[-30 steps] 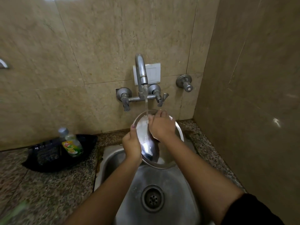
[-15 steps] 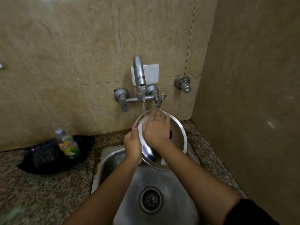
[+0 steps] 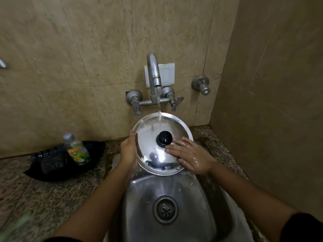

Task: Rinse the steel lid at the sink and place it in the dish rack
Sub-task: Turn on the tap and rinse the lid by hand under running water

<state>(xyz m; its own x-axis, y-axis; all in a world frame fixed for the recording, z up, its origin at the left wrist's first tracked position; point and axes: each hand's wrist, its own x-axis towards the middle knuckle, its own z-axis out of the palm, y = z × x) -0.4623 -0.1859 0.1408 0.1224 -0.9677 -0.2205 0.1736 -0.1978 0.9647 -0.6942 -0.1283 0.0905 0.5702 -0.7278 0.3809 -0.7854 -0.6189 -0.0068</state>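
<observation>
The round steel lid (image 3: 150,137) with a black knob (image 3: 165,137) is held tilted over the steel sink (image 3: 176,193), its top side toward me. Water from the tap (image 3: 153,74) falls on its upper rim. My left hand (image 3: 128,151) grips the lid's left edge. My right hand (image 3: 191,156), wet, lies flat with fingers spread on the lid's lower right, fingertips just below the knob. No dish rack is in view.
A dish-soap bottle (image 3: 77,151) lies on a black bag (image 3: 57,163) on the granite counter left of the sink. Tiled walls close in behind and on the right. A second valve (image 3: 201,84) sticks out of the wall right of the tap.
The lid has turned so its knobbed top faces me. My right hand slid from the lid's centre to its lower right. My left hand keeps its hold on the left edge.
</observation>
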